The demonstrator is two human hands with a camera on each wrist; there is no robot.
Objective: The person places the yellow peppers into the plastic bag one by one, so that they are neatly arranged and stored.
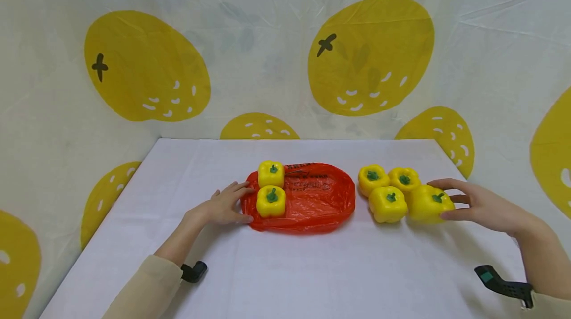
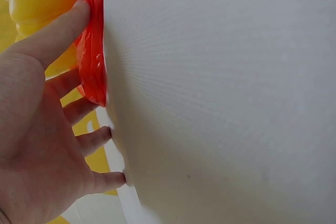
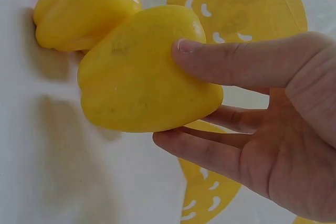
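Observation:
A red plastic bag (image 1: pixel 312 210) with dark print lies flat on the white table. Two yellow bell peppers with green stems, a rear one (image 1: pixel 267 175) and a front one (image 1: pixel 270 205), sit on its left part. My left hand (image 1: pixel 227 205) rests at the bag's left edge, fingers spread; in the left wrist view the thumb touches the red plastic (image 2: pixel 93 51). On the right, my right hand (image 1: pixel 486 205) holds another yellow bell pepper (image 3: pixel 142 77) between thumb and fingers. Its shadow falls on the table, apart from it in the right wrist view.
Three more yellow bell peppers, one at the front (image 1: pixel 388 205) and two behind (image 1: pixel 372 179), stand just left of the held one. A white curtain (image 1: pixel 267 61) with big yellow fruit prints hangs behind and beside the table (image 1: pixel 312 274). Each wrist wears a black device.

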